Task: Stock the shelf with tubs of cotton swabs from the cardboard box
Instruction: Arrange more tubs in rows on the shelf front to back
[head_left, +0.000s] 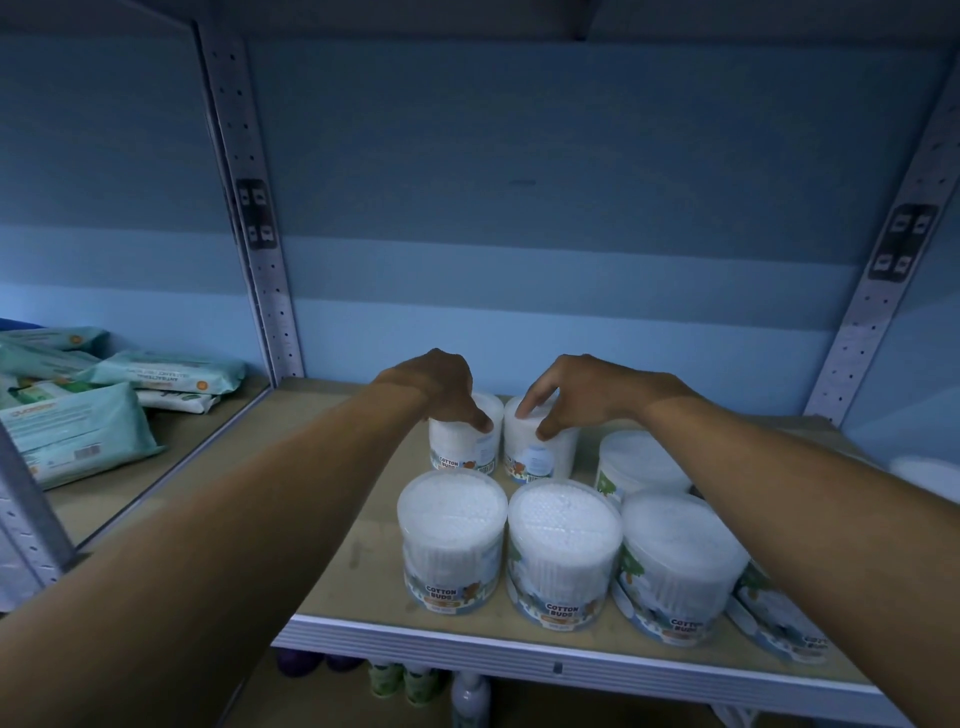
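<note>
Several clear round tubs of white cotton swabs stand upright on the wooden shelf (343, 561). My left hand (441, 387) grips the top of a back-row tub (460, 447) from above, thumb on its front rim. Beside it, my right hand (576, 392) grips the lid of the neighbouring back-row tub (537, 454) the same way. In the front row stand three tubs (452, 540) (563, 551) (680, 561), with another (779, 618) partly hidden under my right forearm. One more tub (636, 462) stands behind them on the right. The cardboard box is out of view.
Teal packs of wet wipes (78, 431) lie piled on the neighbouring shelf bay to the left, past a perforated metal upright (270, 291). Another upright (878, 291) stands at the right. Bottles (405, 680) sit on the lower shelf. Bare shelf board lies left of the tubs.
</note>
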